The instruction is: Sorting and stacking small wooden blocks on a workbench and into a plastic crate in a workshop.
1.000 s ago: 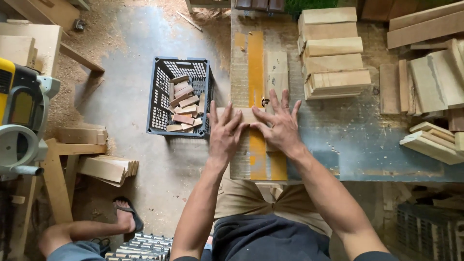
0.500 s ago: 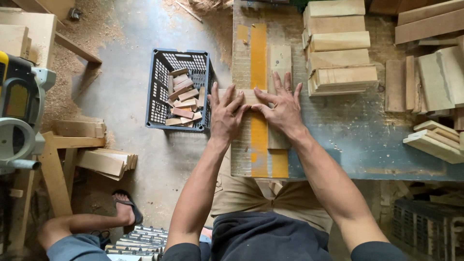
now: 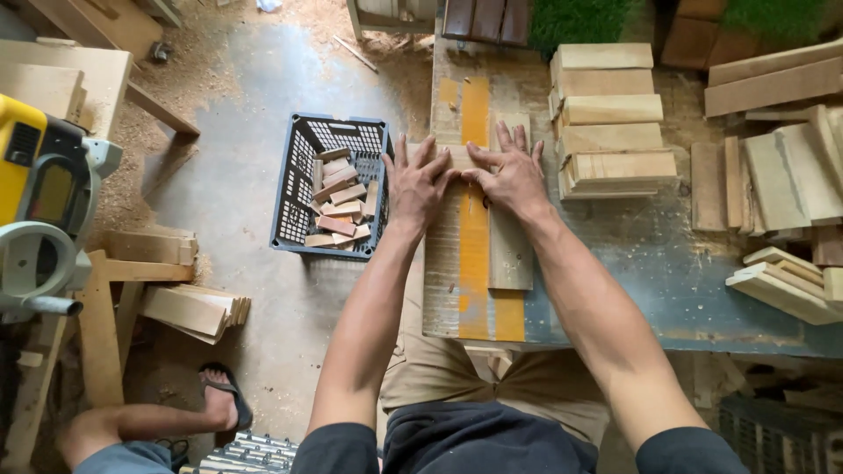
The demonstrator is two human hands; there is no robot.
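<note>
Sawdust-strewn workshop floor, worn table (image 3: 615, 263). Left hand (image 3: 420, 183) and right hand (image 3: 507, 174) flat, fingers spread, pressing small wood block (image 3: 458, 156) against table's left edge. Crate (image 3: 294, 197) of offcuts beside.

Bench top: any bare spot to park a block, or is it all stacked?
Free: the grey patch of bench between the right hand, the block stack behind it and the loose planks at right. Crowded: the back and right edges. The crate on the floor by the left hand holds offcuts.
</note>
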